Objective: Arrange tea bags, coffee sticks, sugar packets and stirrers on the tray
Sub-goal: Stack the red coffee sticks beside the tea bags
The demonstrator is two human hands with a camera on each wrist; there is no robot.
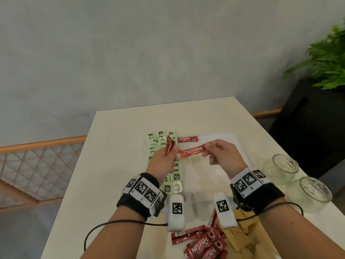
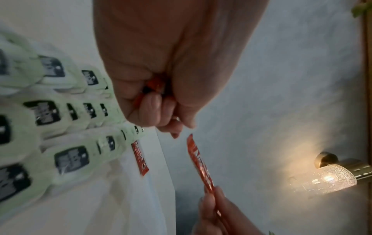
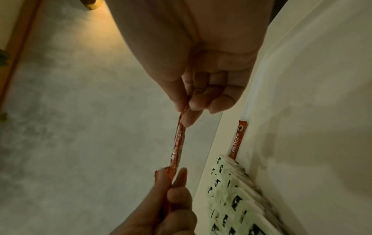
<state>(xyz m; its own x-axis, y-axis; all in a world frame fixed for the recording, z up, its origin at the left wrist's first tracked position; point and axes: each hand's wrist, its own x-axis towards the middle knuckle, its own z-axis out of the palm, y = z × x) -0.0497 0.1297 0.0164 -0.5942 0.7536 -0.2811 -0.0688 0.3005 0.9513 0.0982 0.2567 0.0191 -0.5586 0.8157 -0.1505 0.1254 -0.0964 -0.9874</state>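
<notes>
**Both hands on coffee sticks above the tray**

Now, from the left: green tea bags [image 1: 161,139] lie in three overlapping columns along the left side of the clear tray [image 1: 224,136], which sits on the white worktop [image 1: 115,165]; they overlap too much to count. The left hand [image 1: 162,161] hovers over them, its grip closed round a small bunch of red sticks [image 1: 169,147] that stand up out of the fist; how many is unclear. One stick [image 1: 187,139] lies flat at the tray's far edge, just beside the tea bags. Between the hands, the right hand [image 1: 222,155] pinches the right end of one more stick [image 1: 192,151] between thumb and fingers, held level above the tray with its left end near the left hand's thumb. Nearer the person, a loose pile of sticks [image 1: 200,243] and brown packets [image 1: 240,234] lies on the worktop. Two glasses [image 1: 284,163] stand at the right, side by side.
</notes>
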